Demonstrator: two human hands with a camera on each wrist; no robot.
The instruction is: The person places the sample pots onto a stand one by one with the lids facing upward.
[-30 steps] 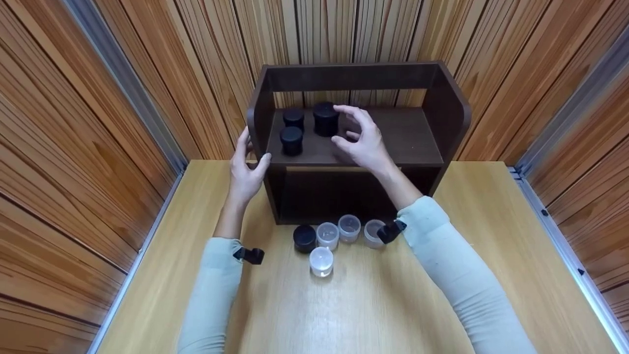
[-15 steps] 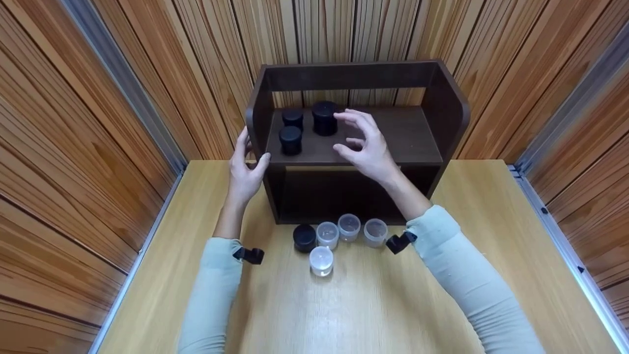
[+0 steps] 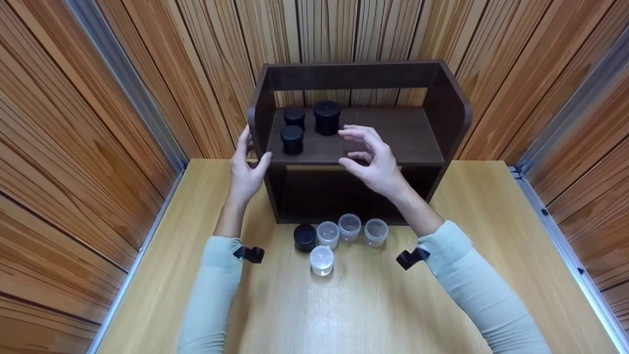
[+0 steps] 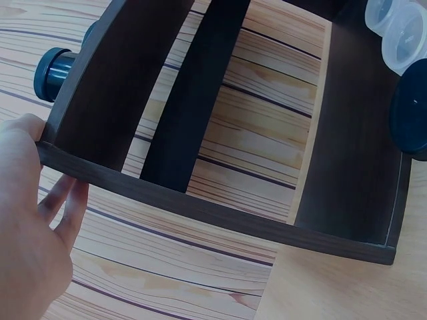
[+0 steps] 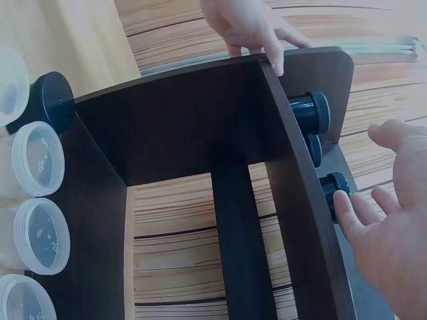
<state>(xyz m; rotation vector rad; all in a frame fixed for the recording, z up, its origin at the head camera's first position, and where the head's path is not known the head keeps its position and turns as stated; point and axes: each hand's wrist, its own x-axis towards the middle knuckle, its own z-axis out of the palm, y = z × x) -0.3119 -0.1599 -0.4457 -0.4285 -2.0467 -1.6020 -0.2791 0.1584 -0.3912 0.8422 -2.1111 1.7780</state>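
My left hand holds the left side of a dark brown two-tier shelf, thumb at the front edge and fingers along the outer face. On the top tier stand two small black jars, one front and one behind, with a larger black jar to their right. My right hand hovers over the shelf's front edge, fingers loosely bent and thumb apart, nothing between them. It is right of the larger jar and apart from it in the head view; in the right wrist view its fingertips overlap a black jar.
In front of the shelf's lower tier, a black jar and several clear lidded jars stand on the wooden table. One clear jar sits nearest the person. Wood-patterned walls enclose the table at back and sides.
My right hand has drawn away from the larger black jar, back toward the person and to the right. The jar stays in place on the top tier. My left hand keeps its hold.
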